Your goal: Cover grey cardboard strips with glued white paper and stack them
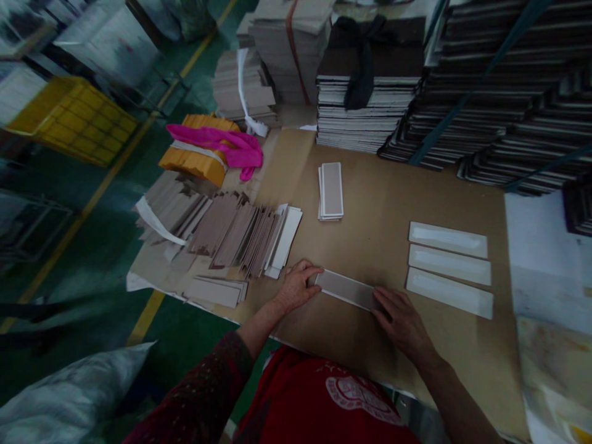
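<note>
A long grey cardboard strip [346,288] lies on the brown table [379,203] near its front edge. My left hand [298,285] has its fingers curled around the strip's left end. My right hand [401,319] lies over the right end with fingers pressed onto it. Just left of my left hand, several grey and white strips [250,237] lean in a fanned row. Three white strips [448,268] lie side by side to the right of my right hand. A small neat stack of strips [331,191] sits farther back in the middle.
Tall stacks of dark boards [485,92] and grey boards [287,49] line the back of the table. An orange bundle with pink cloth [213,148] sits at back left. A yellow crate [69,117] stands on the green floor. White sheets [541,259] lie at right.
</note>
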The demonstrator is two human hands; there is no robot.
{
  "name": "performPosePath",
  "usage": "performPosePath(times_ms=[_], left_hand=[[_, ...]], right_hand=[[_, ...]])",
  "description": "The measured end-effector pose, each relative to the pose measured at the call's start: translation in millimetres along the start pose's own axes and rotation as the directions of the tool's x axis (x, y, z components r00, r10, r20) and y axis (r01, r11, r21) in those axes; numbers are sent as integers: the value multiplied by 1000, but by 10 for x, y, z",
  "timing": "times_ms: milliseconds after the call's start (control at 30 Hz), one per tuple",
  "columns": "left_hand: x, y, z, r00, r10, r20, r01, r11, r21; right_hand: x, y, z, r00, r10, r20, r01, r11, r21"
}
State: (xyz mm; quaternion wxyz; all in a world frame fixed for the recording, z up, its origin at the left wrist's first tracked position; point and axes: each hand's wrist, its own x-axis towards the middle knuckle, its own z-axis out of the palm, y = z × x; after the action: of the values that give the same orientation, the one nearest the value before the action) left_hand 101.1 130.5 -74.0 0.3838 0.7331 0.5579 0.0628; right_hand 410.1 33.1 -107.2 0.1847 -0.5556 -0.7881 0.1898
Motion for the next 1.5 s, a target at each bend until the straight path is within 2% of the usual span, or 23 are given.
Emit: performPosePath(times_ms=[300,433,667,867,1033,1100,1233,1400,1500], left_hand=[[1,-41,33,1000,15,-10,-15,1000,-1],[-2,-26,23,1000,21,-12,-20,1000,5],[-14,2,8,999,32,-6,-32,998,52],[-64,56,-25,995,91,41,-96,984,147],[-150,235,-55,973,212,88,-229,895,382],[-179,300,-8,948,288,134,-317,857,406],[-210,316,175,889,387,243,-451,831,327],[-233,169,348,889,371,268,-446,834,324],[-246,121,379,887,386,252,-455,821,345]], right_hand=[[-11,-15,9,1000,1,-15,-1,1000,3],[-15,-28,12,1000,5,13,-4,1000,-12],[-54,-185,10,993,36,108,-7,967,-256],[-107,-324,46,993,18,113,14,961,-275],[-124,-273,75,995,3,99,24,965,-263],[-121,-274,81,996,-1,90,26,963,-270],[-109,-324,75,996,9,92,17,960,-280],[-66,-242,21,997,16,78,1,978,-207],[-14,-114,-25,989,145,20,-142,986,-87]])
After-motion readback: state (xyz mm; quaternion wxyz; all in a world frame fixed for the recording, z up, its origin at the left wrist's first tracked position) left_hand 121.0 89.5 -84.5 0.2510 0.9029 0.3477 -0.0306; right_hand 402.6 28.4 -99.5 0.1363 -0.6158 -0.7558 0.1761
